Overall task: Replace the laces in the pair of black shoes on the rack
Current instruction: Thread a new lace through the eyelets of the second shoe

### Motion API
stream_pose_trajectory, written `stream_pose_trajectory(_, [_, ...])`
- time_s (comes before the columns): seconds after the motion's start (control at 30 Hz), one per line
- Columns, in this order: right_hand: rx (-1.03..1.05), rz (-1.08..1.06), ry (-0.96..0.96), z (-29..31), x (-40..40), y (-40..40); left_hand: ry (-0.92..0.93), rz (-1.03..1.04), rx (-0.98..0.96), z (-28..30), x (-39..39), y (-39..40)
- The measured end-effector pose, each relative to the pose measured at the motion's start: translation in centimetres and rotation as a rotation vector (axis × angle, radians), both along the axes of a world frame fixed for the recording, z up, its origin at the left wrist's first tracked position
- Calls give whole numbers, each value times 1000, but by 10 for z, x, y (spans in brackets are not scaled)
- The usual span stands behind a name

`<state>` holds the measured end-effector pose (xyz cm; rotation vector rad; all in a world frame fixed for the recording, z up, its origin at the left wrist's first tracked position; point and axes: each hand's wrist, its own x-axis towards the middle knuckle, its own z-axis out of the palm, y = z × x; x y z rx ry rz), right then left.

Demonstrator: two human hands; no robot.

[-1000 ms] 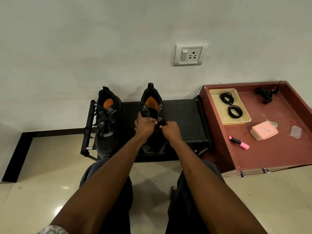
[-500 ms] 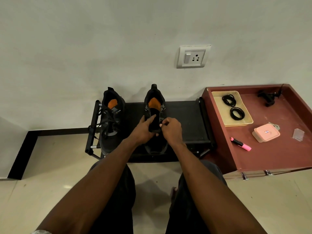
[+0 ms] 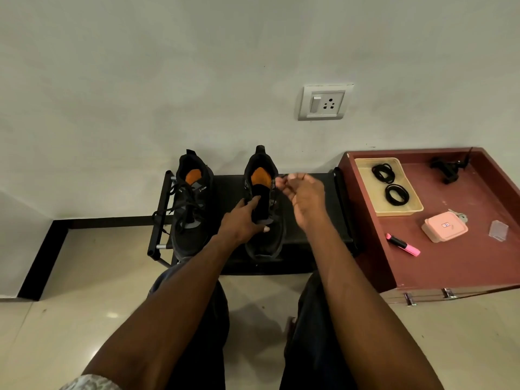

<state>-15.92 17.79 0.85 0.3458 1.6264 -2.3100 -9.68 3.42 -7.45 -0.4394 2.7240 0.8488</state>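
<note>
I have the right-hand black mesh shoe with the orange insole at frame centre on the low black metal rack, heel toward the wall; its twin, the black laced shoe, sits just left of it. My left hand holds the tongue of the centre shoe, fingers curled round it, and that steadies the upper. My right hand is raised just right of the collar, fingertips pressed together. I judge they pinch the old black lace, a thin dark end showing above them.

To do this well I would draw the lace out one eyelet row at a time, pull along the line of the eyelet, not sideways, and keep the tongue pinned flat so the shoe does not lift off the rack. The new coiled black laces wait in the cream plastic tray at upper right.

Hard to read: black lace on black shoe, so I cannot tell how many rows remain threaded. My right fingers are blurred, and my left hand covers the lower eyelets.
</note>
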Motion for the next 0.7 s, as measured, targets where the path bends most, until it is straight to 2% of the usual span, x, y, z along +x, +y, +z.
stream_pose_trajectory(0.1, [-369,-39,144,62,-3,12,0,12,22,0,1,1])
stream_pose_trajectory(0.2, [-643,-1,338,122,-5,22,-22,24,43,1,1,1])
stream_pose_trajectory(0.27, [-742,38,423,151,-5,28,-31,27,51,2,1,1])
stream_pose_trajectory(0.33, [-713,11,465,159,-7,30,-24,26,57,3,1,1])
stream_pose_trajectory(0.4, [-508,-121,448,143,-9,26,-16,25,68,3,1,1])
stream_pose_trajectory(0.43, [-299,-215,404,127,-10,24,-14,27,73,3,2,1])
stream_pose_trajectory(0.5, [325,-318,283,79,-12,20,-8,38,80,3,3,1])
stream_pose_trajectory(0.53, [620,-258,246,53,-9,17,-2,40,81,2,3,1])
stream_pose_trajectory(0.57, [826,-136,263,27,-6,15,6,39,80,2,3,1])
stream_pose_trajectory(0.7, [1233,497,523,-39,11,-3,18,24,60,0,3,1])
